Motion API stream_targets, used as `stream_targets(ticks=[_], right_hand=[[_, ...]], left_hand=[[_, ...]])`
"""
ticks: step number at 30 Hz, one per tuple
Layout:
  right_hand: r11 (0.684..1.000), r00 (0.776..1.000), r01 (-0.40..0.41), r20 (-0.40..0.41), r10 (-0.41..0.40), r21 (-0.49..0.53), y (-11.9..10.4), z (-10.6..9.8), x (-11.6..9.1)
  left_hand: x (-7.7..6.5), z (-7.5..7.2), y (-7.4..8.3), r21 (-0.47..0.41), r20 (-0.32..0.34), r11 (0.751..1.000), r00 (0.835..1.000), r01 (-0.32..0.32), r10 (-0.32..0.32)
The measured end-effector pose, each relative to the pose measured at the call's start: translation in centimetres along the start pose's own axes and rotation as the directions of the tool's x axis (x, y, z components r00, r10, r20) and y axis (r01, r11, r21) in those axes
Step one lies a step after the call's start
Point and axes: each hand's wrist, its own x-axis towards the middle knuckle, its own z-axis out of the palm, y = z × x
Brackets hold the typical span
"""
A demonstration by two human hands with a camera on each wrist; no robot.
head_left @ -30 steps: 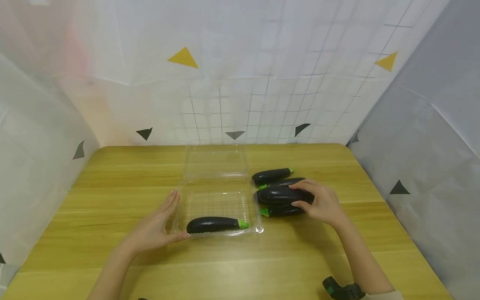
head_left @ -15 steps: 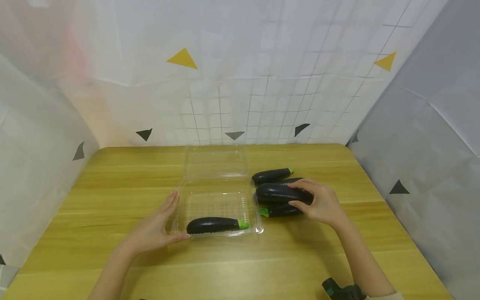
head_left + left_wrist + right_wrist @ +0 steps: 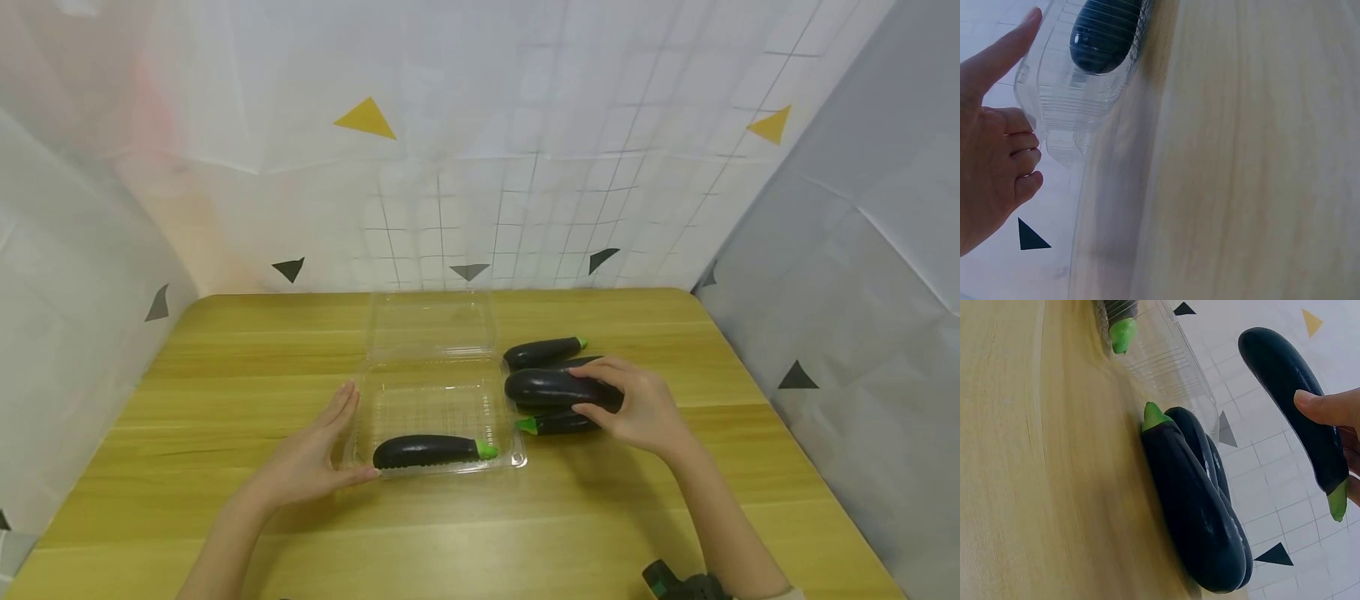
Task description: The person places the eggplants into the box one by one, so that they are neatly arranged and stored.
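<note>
My right hand point(image 3: 641, 410) holds a dark purple eggplant point(image 3: 551, 387) between thumb and fingers. In the right wrist view, this held eggplant point(image 3: 1288, 387) is raised above the others, its green stem below the fingers. Other eggplants point(image 3: 1191, 506) lie side by side on the table under it. At the left, a clear plastic clamshell box point(image 3: 431, 383) lies with its lid folded back. One eggplant point(image 3: 427, 450) rests inside along the front wall, green stem to the right. My left hand point(image 3: 311, 458) touches the box's left side, thumb at the front corner and fingers extended along the edge.
The box's lid point(image 3: 431, 321) lies flat toward the back of the wooden table point(image 3: 450, 533). Another eggplant point(image 3: 540, 352) is rearmost in the group right of the box. White sheeting point(image 3: 465, 192) with coloured triangles encloses the back and sides.
My right hand has lifted the eggplant off the group and shifted it slightly left toward the box. My left hand and the box have stayed in place.
</note>
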Motion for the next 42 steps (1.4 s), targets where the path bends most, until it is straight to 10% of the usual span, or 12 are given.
stream_targets(ticks=[42], right_hand=[[0.997,0.998,0.067,-0.016,-0.066,0.029,-1.6,1.1,2.1]], left_hand=[[0.0,0.0,0.1,-0.021,-0.006,1.000,1.000,-0.014,0.014]])
